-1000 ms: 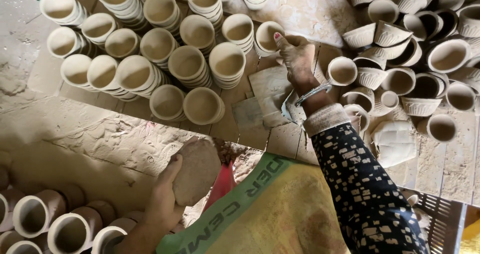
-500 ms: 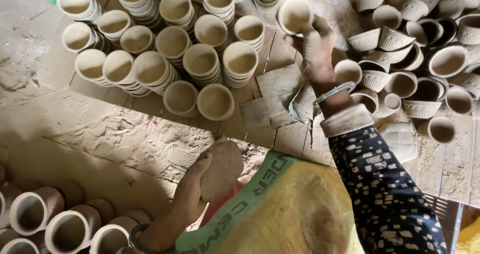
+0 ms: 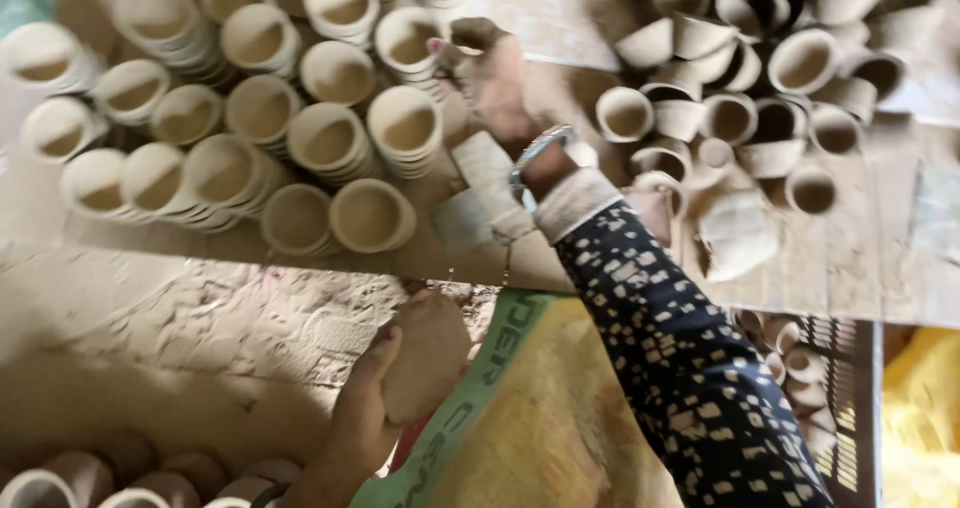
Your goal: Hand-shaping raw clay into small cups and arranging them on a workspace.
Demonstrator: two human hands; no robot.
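Right hand (image 3: 492, 76) is reaching over the stacked clay cups (image 3: 300, 128) while the left hand (image 3: 365, 418) is gripping a lump of clay (image 3: 428, 353).

Motion blur is smearing the right hand, so whether its fingers are closed on a cup I cannot tell; it is hanging just beside the cup stack (image 3: 412, 40) at the far edge of the wooden surface (image 3: 860, 258), with a metal bangle (image 3: 535, 153) and a white cuff showing above the patterned sleeve (image 3: 690, 368). Low in the view, the left hand's fingers are curling tight around the brownish lump, near the dusty ground (image 3: 180, 338) and a yellow-green sack (image 3: 540, 428). Loose cups (image 3: 760, 88) are lying jumbled to the right, well apart from the lump.
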